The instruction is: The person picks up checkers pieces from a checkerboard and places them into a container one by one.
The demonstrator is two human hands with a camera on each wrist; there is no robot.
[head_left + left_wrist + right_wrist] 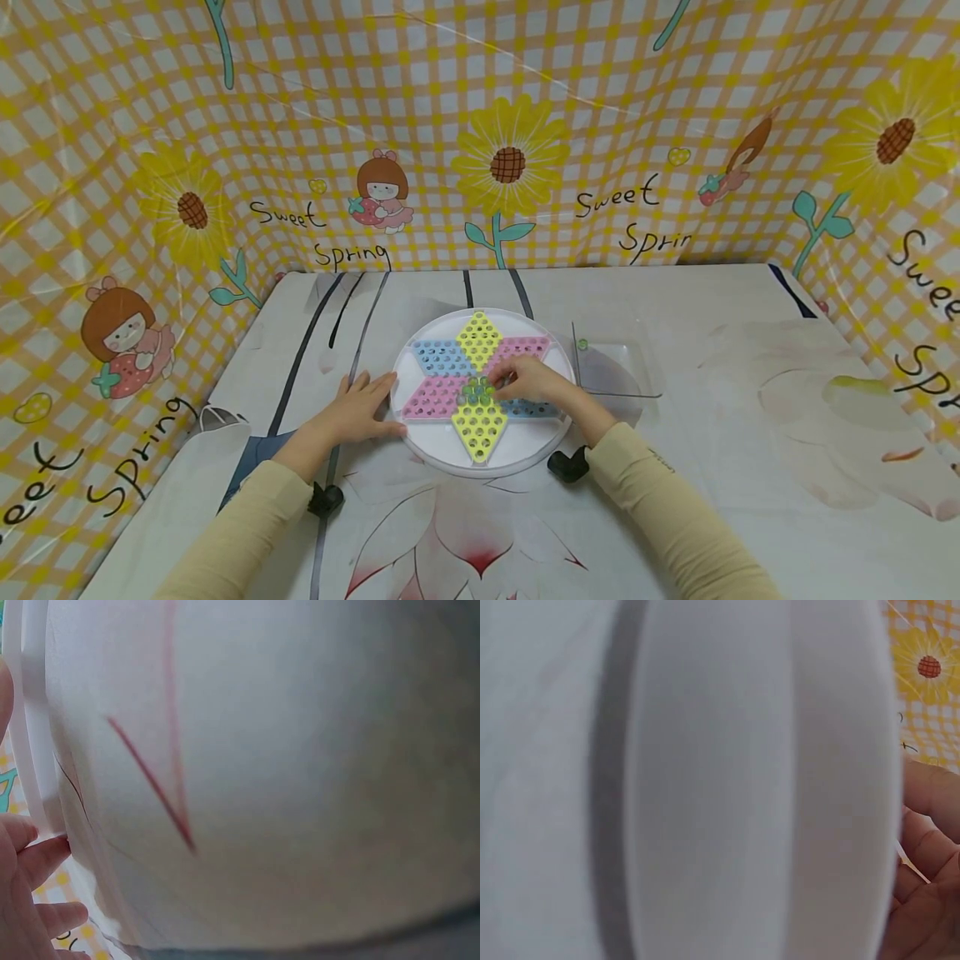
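A round white Chinese checkers board (427, 442) lies on the table, its star of holes coloured yellow, pink and blue. Green and clear glass marbles (474, 390) are clustered at its centre. My right hand (528, 381) reaches over the board from the right, its curled fingertips pinching a marble at the edge of the cluster; the fingers partly hide it. At the board's left rim, my left hand (360, 410) rests with fingers spread, touching the edge. The left wrist view shows these fingers (45, 859) against the white rim.
Right of the board stands a clear square tray (622, 392) with one green marble (582, 343) in its far left corner. A flower-patterned cloth (465, 533) covers the table. Yellow checked curtains (435, 75) enclose the back and sides.
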